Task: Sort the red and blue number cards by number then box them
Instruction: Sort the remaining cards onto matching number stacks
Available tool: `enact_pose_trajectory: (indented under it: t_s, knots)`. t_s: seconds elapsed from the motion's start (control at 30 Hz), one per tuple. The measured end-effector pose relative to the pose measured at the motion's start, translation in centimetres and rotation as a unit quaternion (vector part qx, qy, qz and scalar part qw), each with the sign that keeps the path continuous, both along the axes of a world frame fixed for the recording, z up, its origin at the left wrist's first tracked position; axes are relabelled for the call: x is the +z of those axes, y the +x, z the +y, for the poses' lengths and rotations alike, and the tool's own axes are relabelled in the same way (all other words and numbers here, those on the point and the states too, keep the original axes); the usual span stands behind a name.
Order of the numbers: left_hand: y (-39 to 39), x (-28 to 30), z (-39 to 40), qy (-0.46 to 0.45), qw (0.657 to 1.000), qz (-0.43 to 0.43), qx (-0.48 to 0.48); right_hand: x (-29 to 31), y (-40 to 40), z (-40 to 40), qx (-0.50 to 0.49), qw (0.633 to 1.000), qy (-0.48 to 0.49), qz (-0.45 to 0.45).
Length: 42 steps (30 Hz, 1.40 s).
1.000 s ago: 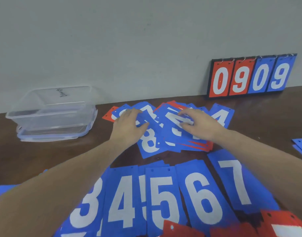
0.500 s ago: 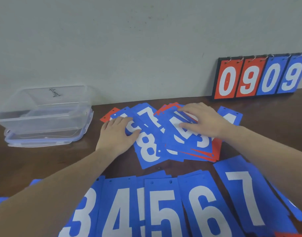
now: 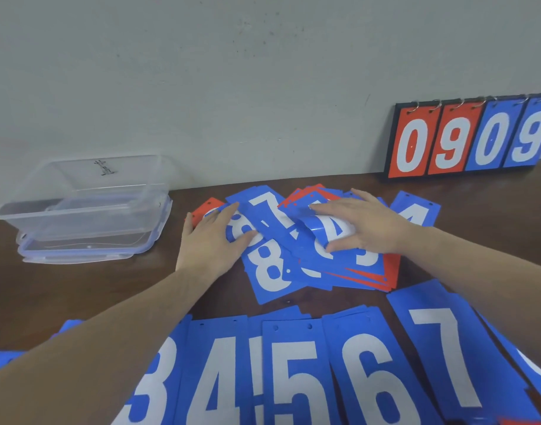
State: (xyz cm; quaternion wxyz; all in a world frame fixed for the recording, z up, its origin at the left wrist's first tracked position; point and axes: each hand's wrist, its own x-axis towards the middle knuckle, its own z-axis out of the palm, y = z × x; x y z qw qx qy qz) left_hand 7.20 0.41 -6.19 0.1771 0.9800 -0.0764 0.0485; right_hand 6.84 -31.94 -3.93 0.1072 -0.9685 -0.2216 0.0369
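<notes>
My left hand (image 3: pixel 212 240) lies flat with straight fingers on the left side of the loose pile of cards (image 3: pixel 293 250). My right hand (image 3: pixel 367 227) curls over the pile's top, thumb and fingers lifting a blue card (image 3: pixel 330 228). The clear box (image 3: pixel 82 207) stands well left of the pile; sorted blue cards (image 3: pixel 293 372) lie in a row nearer me.

Glossy plastic cards (image 3: pixel 319 237) — clear plastic box (image 3: pixel 88 207) — dark wooden table (image 3: pixel 109 289).
</notes>
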Motion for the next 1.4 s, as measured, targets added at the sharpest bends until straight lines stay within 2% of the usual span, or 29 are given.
enact_pose_trajectory:
  t_s: [0.17, 0.27, 0.37, 0.47, 0.67, 0.87, 0.97, 1.1, 1.17, 1.27, 1.4]
  knots:
    - [-0.8, 0.9, -0.1, -0.042, 0.998, -0.044, -0.001, 1.4, -2.4, 1.1, -0.046, 0.998, 0.053, -0.008]
    - [-1.3, 2.0, 0.6, -0.091, 0.992, -0.09, 0.009, 2.2, -3.7, 1.9, -0.089, 0.979, 0.181, 0.015]
    - [-2.6, 3.3, 1.7, -0.159, 0.983, -0.086, 0.035, 2.9, -4.7, 2.9, -0.125, 0.952, 0.28, 0.006]
    - [-4.4, 4.3, 2.7, -0.28, 0.958, -0.043, 0.037, 3.7, -6.1, 4.3, -0.169, 0.919, 0.355, 0.018]
    - [-8.0, 5.0, 3.8, -0.394, 0.919, -0.018, 0.016, 4.0, -9.8, 7.1, -0.188, 0.81, 0.543, 0.114]
    - [-11.8, 4.9, 4.4, -0.412, 0.911, -0.001, 0.008, 2.6, -12.9, 9.0, -0.244, 0.777, 0.568, 0.12]
    - [-14.0, 5.4, 5.1, -0.423, 0.906, 0.004, 0.007, 2.3, -14.0, 10.1, -0.306, 0.759, 0.554, 0.152]
    - [-16.2, 6.2, 7.0, -0.442, 0.895, 0.027, 0.046, 2.6, -14.9, 11.7, -0.35, 0.782, 0.488, 0.165]
    - [-16.9, 6.4, 8.2, -0.478, 0.876, 0.034, 0.049, 3.1, -15.6, 12.9, -0.324, 0.791, 0.484, 0.186]
    - [-18.1, 6.6, 9.6, -0.561, 0.823, 0.071, 0.055, 3.1, -16.6, 14.3, -0.266, 0.805, 0.484, 0.219]
    - [-19.4, 6.2, 10.9, -0.571, 0.815, 0.087, 0.047, 3.3, -17.9, 16.1, -0.189, 0.86, 0.419, 0.222]
